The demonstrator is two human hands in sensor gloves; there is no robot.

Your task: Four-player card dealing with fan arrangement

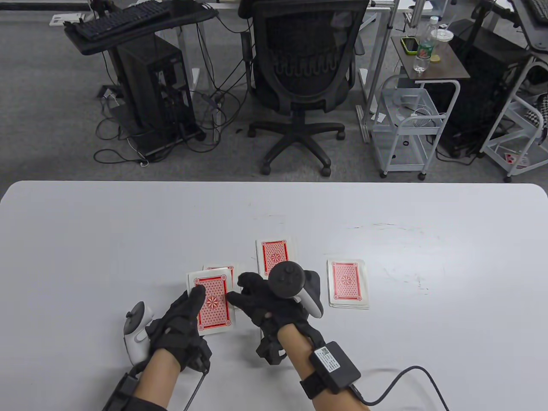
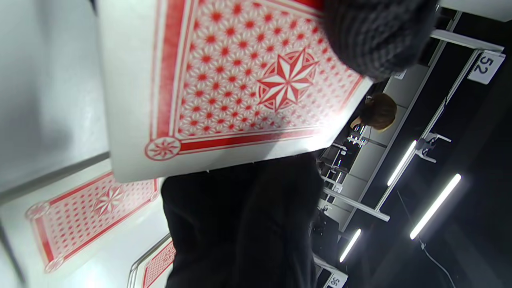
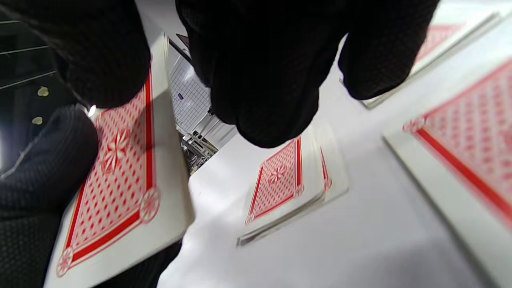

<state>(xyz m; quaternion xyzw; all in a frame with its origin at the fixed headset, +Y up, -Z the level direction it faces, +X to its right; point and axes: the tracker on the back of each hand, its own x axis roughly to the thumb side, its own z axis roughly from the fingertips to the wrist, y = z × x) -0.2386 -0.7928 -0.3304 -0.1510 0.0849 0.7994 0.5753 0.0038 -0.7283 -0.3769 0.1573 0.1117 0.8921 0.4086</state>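
My left hand (image 1: 195,306) holds the red-backed deck (image 1: 212,305) a little above the table, thumb on the top card. The deck fills the left wrist view (image 2: 240,80) and shows in the right wrist view (image 3: 120,180). My right hand (image 1: 239,290) is against the deck's right edge, and a fingertip (image 3: 104,60) lies over the top card's far corner. I cannot tell whether it pinches a card. Three dealt piles lie face down: one just behind the deck (image 1: 220,270), one in the middle (image 1: 275,254), one on the right (image 1: 347,284).
The white table (image 1: 128,239) has its far edge near an office chair (image 1: 302,81). A cable (image 1: 411,381) runs from my right wrist across the table's near right. The nearest pile also shows in the right wrist view (image 3: 280,180).
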